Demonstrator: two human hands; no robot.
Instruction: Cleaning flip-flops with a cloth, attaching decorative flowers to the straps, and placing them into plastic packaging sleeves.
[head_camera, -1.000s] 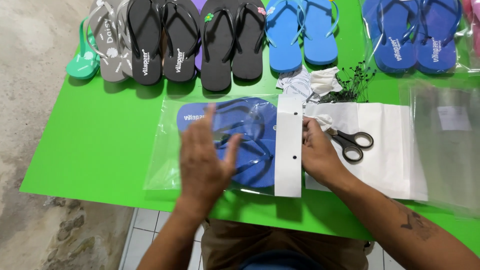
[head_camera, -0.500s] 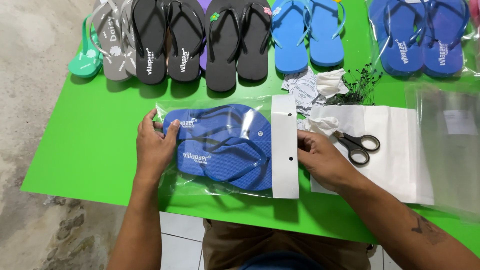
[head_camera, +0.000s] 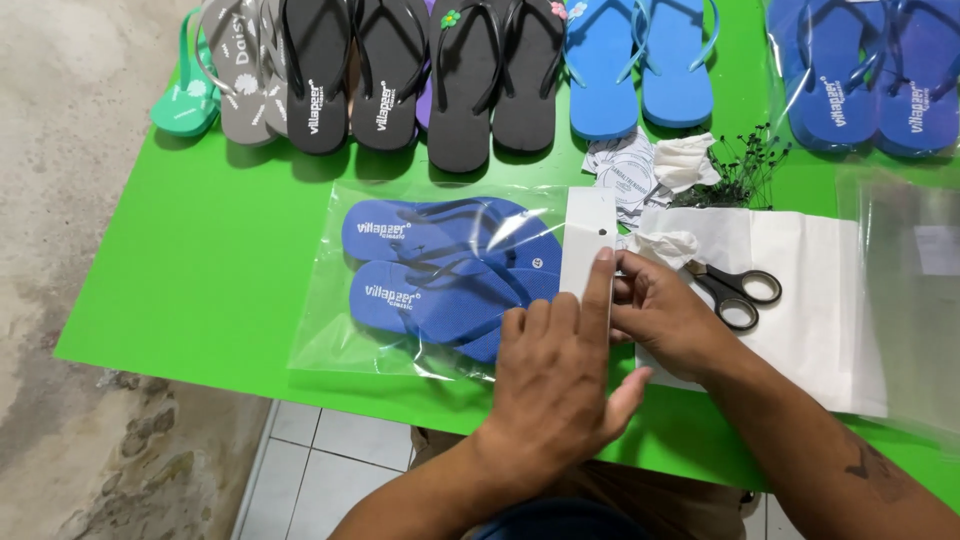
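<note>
Under left hand (head_camera: 555, 385): white header card (head_camera: 587, 240) half-hidden.

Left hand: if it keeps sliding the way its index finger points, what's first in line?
The left hand points up the white header strip of the bagged blue flip-flops. Past the strip's top edge, the first thing is probably the crumpled paper tags, then the light blue flip-flops. Depth is unclear.

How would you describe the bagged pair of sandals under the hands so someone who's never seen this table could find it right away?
On the green table, look below the row of loose sandals along the far edge, to the middle near the front. There a clear plastic bag lies flat holding a blue pair of flip-flops, its white header strip pressed by the left hand and right hand. It alone lies sideways, apart from the row.
</note>
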